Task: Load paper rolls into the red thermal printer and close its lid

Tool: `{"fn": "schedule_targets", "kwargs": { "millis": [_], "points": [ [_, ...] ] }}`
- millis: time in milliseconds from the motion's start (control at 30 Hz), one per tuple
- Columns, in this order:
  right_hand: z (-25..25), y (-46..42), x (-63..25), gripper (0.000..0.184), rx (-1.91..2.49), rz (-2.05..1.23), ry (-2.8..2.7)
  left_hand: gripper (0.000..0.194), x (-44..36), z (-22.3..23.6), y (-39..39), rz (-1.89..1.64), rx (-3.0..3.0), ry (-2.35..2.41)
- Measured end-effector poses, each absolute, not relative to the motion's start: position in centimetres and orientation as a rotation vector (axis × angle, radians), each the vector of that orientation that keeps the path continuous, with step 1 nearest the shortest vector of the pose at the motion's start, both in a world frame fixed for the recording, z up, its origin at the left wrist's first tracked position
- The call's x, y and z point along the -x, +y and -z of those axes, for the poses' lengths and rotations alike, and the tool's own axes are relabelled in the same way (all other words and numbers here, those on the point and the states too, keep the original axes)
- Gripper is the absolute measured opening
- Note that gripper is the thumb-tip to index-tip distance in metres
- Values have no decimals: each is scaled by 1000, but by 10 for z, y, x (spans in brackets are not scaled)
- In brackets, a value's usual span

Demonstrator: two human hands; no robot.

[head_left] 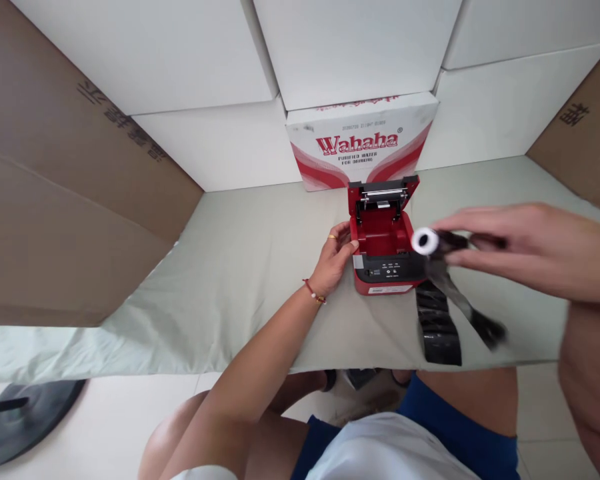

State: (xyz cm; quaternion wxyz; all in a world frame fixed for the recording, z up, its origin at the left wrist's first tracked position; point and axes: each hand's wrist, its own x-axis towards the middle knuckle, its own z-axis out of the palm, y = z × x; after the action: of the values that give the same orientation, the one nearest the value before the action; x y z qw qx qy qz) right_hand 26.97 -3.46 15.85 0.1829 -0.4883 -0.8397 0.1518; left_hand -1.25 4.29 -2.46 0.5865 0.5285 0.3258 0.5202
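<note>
A red and black label printer [386, 273] stands on the cloth with its lid [383, 190] raised and its red inner bay bare. My left hand [336, 257] grips the printer's left side, thumb on the rim and fingers along the outer wall. To the right of the printer, my right hand [510, 243] is closed on a roll of black film [453, 243] with a white core end facing left. A loose dark tail [463, 297] hangs from the roll, blurred by motion. Beside the printer's front right corner lies a strip of glossy black film [437, 330].
Behind the printer stands a Wahaha water carton [360, 150], with white boxes [220, 143] stacked around it. Brown cardboard panels [80, 200] rise on the left and right. The pale green cloth [250, 267] ends at the table's front edge, close to my lap.
</note>
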Motion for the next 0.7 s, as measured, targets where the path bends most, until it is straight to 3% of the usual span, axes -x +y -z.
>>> {"fn": "schedule_targets", "kwargs": {
  "millis": [67,167,300,433,567,700],
  "points": [
    [-151,-6,-239,36,1412,-397,-2413,60,13,21,39,-1264,-1287,820],
    [-128,21,-205,39,1618,-175,-2446,51,15,11,27,-1482,-1490,989],
    [-111,29,-183,37,1877,-112,-2482,40,16,-7,5,-1742,-2017,1008],
    [-116,33,-173,39,1954,-170,-2576,44,9,-9,-9,-1675,-2437,780],
    [-115,42,-171,38,1990,-234,-2538,43,2,-3,-13,-1473,-2483,761],
    [-117,33,-183,32,1617,-390,-2433,43,-1,-8,-14,-1605,-2624,708]
  ]
}}
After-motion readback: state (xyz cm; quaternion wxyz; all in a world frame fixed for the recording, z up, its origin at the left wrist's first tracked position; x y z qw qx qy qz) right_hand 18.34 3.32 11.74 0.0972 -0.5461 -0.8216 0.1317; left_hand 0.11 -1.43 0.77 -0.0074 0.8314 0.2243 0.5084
